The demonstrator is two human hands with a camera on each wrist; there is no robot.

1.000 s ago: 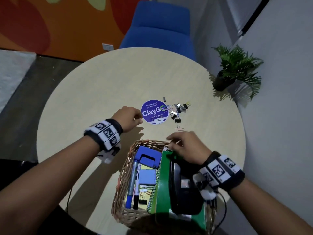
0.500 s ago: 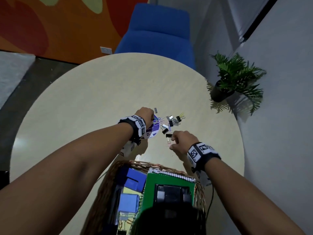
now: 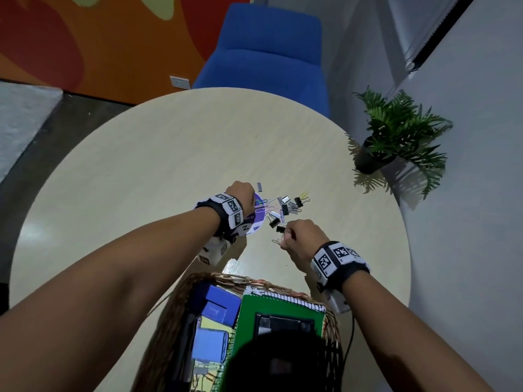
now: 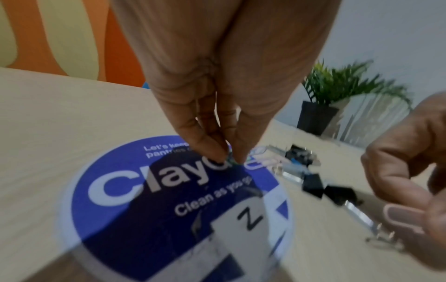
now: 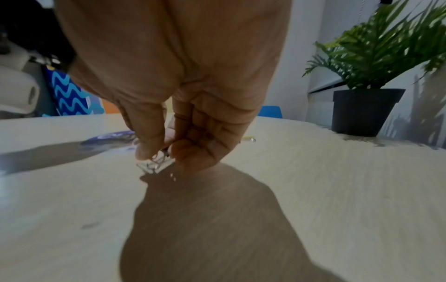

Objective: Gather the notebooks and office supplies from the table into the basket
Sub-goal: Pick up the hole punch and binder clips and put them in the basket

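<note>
A heap of black binder clips and wire paper clips (image 3: 285, 207) lies on the round table beside a purple round sticker (image 3: 256, 219). My left hand (image 3: 250, 193) reaches over the sticker (image 4: 120, 190); in the left wrist view its fingertips (image 4: 229, 160) pinch a small coloured paper clip. My right hand (image 3: 285, 236) is at the near edge of the heap, thumb and fingers (image 5: 164, 152) pinching a silver wire clip (image 5: 154, 165) just above the tabletop. The wicker basket (image 3: 220, 278) stands near me and holds a green spiral notebook (image 3: 249, 315) and blue items (image 3: 218, 304).
A potted plant (image 3: 396, 137) stands at the table's right edge against the wall. A blue chair (image 3: 268, 58) is behind the far side. A small grey piece (image 3: 259, 187) lies past the sticker. Bare tabletop (image 3: 141, 171) stretches left and far.
Both hands have left the basket and moved forward to the heap of clips. The left hand now pinches a paper clip and the right a wire clip. The view has tilted forward.
</note>
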